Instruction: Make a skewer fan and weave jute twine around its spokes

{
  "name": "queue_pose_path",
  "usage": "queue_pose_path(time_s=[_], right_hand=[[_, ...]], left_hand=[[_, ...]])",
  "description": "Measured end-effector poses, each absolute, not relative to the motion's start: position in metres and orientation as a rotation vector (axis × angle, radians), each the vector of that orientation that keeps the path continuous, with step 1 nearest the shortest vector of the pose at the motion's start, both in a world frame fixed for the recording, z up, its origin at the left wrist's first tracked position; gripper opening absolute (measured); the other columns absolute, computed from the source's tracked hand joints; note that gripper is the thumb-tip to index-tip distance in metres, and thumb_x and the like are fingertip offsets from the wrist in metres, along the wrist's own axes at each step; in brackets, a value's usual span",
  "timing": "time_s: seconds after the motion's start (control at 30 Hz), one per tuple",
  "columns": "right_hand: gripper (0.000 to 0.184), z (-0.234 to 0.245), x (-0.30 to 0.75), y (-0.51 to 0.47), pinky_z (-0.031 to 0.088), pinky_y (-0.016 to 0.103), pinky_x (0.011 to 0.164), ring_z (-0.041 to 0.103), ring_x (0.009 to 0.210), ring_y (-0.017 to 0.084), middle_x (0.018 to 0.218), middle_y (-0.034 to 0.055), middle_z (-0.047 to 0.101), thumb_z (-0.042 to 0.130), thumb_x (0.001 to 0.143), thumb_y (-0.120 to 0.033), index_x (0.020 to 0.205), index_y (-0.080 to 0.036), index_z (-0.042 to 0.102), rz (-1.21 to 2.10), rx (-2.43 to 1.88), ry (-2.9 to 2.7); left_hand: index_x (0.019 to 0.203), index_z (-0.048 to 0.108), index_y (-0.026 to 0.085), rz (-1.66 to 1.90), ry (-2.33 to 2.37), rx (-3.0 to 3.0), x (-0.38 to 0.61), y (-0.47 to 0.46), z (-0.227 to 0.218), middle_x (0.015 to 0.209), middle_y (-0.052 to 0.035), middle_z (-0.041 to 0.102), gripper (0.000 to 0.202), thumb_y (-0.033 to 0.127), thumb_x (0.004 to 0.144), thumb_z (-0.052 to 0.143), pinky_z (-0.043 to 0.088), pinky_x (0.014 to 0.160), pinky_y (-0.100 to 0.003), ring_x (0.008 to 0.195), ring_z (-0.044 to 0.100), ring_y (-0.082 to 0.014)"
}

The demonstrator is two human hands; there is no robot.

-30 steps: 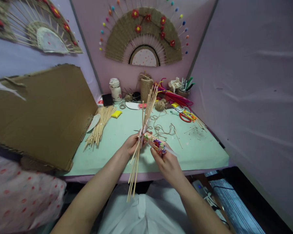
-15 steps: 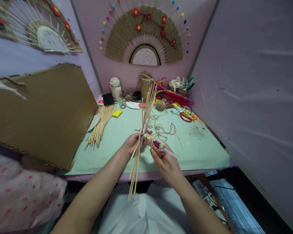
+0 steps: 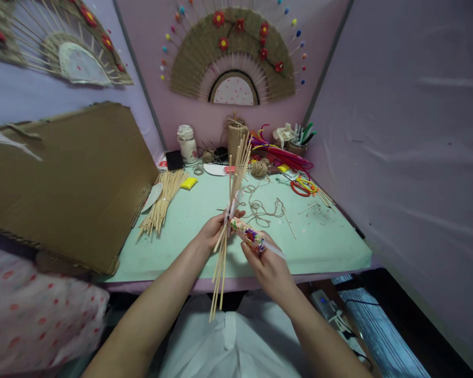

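My left hand (image 3: 213,231) is closed round the middle of a bundle of thin wooden sticks (image 3: 236,173), which stands nearly upright above the table's near edge and hangs down past it. My right hand (image 3: 270,265) grips a patterned glue-gun-like tube (image 3: 247,233) with flowers on it, its tip pressed against the bundle where my left hand holds it. A clear stick pokes out of the tube's rear end.
A mint-green table (image 3: 323,241) carries a loose pile of sticks (image 3: 161,202), twine (image 3: 262,210), red scissors (image 3: 301,187), a white jar (image 3: 186,143) and a twine spool (image 3: 235,139). A big cardboard sheet (image 3: 63,178) leans at left. Woven fans (image 3: 232,52) hang on the wall.
The tube has shifted slightly left and up against the bundle, and the bundle has tilted a little more upright. Both hands stay in nearly the same place.
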State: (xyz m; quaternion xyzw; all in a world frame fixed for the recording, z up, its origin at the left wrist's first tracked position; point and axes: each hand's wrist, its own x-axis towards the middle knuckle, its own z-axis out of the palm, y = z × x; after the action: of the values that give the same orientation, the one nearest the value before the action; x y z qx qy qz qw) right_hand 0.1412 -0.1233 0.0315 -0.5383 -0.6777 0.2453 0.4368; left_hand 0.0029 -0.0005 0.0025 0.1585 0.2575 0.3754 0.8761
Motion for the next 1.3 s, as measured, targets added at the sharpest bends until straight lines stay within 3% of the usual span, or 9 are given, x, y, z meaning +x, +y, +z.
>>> queue_pose_path(time_s=[0.4, 0.63, 0.8, 0.93, 1.07, 1.17, 1.23, 1.3], right_hand=[[0.019, 0.023, 0.143, -0.127, 0.041, 0.027, 0.066, 0.05, 0.067, 0.013, 0.079, 0.0003, 0.048, 0.044, 0.092, -0.033, 0.081, -0.021, 0.054, 0.513, -1.449, -1.743], [0.016, 0.023, 0.177, -0.118, 0.042, 0.028, 0.064, 0.053, 0.072, 0.018, 0.081, 0.0033, 0.055, 0.048, 0.089, -0.034, 0.082, -0.022, 0.055, 0.333, -1.43, -1.619], [0.03, 0.01, 0.264, -0.093, 0.042, 0.034, 0.069, 0.056, 0.084, 0.025, 0.094, 0.0121, 0.059, 0.046, 0.087, -0.04, 0.101, -0.016, 0.058, 0.021, -1.931, -1.502], [0.039, -0.006, 0.314, -0.081, 0.041, 0.036, 0.065, 0.06, 0.083, 0.029, 0.104, 0.0227, 0.055, 0.041, 0.088, -0.032, 0.113, -0.004, 0.054, -0.105, -2.465, -1.458], [0.04, -0.015, 0.328, -0.079, 0.043, 0.039, 0.072, 0.058, 0.095, 0.034, 0.104, 0.0256, 0.055, 0.041, 0.087, -0.028, 0.115, -0.002, 0.055, -0.115, -2.622, -1.534], [0.047, -0.008, 0.324, -0.083, 0.042, 0.047, 0.078, 0.052, 0.105, 0.041, 0.113, 0.0269, 0.054, 0.048, 0.084, -0.036, 0.12, -0.005, 0.052, -0.161, -2.596, -1.498], [0.055, 0.004, 0.309, -0.086, 0.04, 0.052, 0.084, 0.048, 0.11, 0.042, 0.12, 0.0275, 0.051, 0.053, 0.082, -0.042, 0.123, -0.007, 0.049, -0.232, -2.434, -1.447], [0.052, 0.019, 0.283, -0.087, 0.037, 0.051, 0.093, 0.046, 0.116, 0.037, 0.122, 0.0254, 0.051, 0.053, 0.083, -0.038, 0.124, -0.007, 0.048, -0.214, -2.113, -1.483]], left_hand=[[0.115, 0.053, 0.001, 0.757, 0.546, 0.204, 0.002, -0.002, 0.008, 0.062, -0.0057, 0.06, 0.033, 0.013, 0.092, 0.033, 0.051, 0.048, -0.018, 0.049, 0.061, -0.0109], [0.117, 0.051, 0.006, 0.683, 0.458, 0.051, -0.003, 0.003, 0.006, 0.069, -0.006, 0.059, 0.031, 0.012, 0.091, 0.035, 0.052, 0.052, -0.013, 0.056, 0.061, -0.0085], [0.121, 0.051, 0.01, 0.722, 0.448, 0.069, -0.003, 0.003, 0.008, 0.086, -0.0099, 0.064, 0.037, 0.007, 0.086, 0.042, 0.052, 0.053, -0.012, 0.057, 0.06, -0.0066], [0.127, 0.047, 0.008, 0.703, 0.395, 0.091, -0.003, -0.003, 0.012, 0.083, -0.0082, 0.063, 0.043, 0.011, 0.084, 0.049, 0.051, 0.053, -0.01, 0.058, 0.06, -0.006], [0.128, 0.046, 0.007, 0.675, 0.362, 0.096, -0.004, -0.003, 0.011, 0.079, -0.0066, 0.06, 0.042, 0.01, 0.086, 0.044, 0.051, 0.052, -0.011, 0.056, 0.059, -0.0059], [0.126, 0.048, 0.008, 0.678, 0.402, 0.114, -0.004, 0.002, 0.007, 0.076, -0.0062, 0.058, 0.039, 0.011, 0.088, 0.04, 0.05, 0.05, -0.012, 0.054, 0.058, -0.0061], [0.123, 0.051, 0.008, 0.668, 0.435, 0.125, -0.003, 0.006, 0.004, 0.074, -0.006, 0.058, 0.036, 0.014, 0.089, 0.039, 0.049, 0.048, -0.012, 0.052, 0.057, -0.0064], [0.12, 0.052, 0.009, 0.655, 0.447, 0.134, -0.003, 0.009, 0.002, 0.073, -0.0056, 0.057, 0.034, 0.016, 0.09, 0.039, 0.049, 0.049, -0.012, 0.052, 0.056, -0.0065]])
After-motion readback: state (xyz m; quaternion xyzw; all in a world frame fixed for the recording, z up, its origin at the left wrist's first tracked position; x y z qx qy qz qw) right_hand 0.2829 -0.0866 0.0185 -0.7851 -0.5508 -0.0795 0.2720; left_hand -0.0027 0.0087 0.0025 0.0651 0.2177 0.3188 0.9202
